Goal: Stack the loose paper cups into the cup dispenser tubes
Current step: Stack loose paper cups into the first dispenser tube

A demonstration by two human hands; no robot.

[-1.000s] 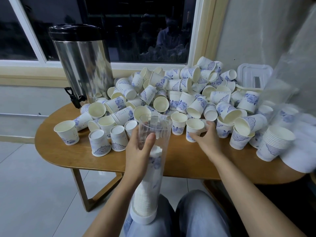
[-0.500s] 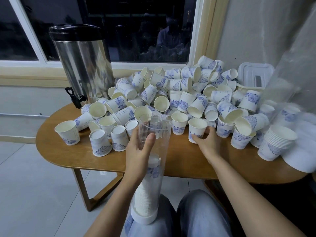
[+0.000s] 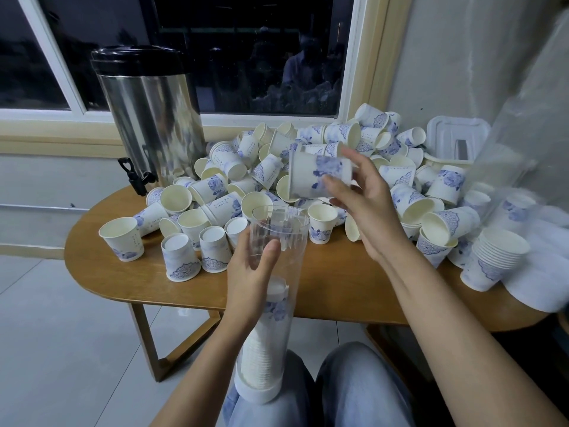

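Above and just right of the clear dispenser tube's (image 3: 291,282) open mouth, the right hand (image 3: 368,208) grips one paper cup (image 3: 317,175). The thumb is under it and the fingers are curled over the top. The cup lies on its side, rim pointing left, apart from the tube. The left hand (image 3: 251,274) wraps the tube's upper part, thumb across the front. The tube stands nearly upright, leaning a little. Its white base cap (image 3: 257,394) rests on the person's jeans (image 3: 354,392). A nested cup stack (image 3: 261,349) fills the tube's lower half, top cup base-up. The upper half is see-through and holds no cups.

Behind the tube, a big pile of loose cups (image 3: 345,135) covers the wooden table (image 3: 338,282). Most are tipped over. Two upside-down cups (image 3: 181,257) stand just left of the tube. One upright cup (image 3: 321,223) stands just behind it to the right. A steel drink urn (image 3: 151,118) with a black tap stands far behind and left of the tube. A short nested stack (image 3: 495,257) stands well to the tube's right. A white lidded box (image 3: 455,140) sits behind that, beside clear plastic wrap (image 3: 523,143).
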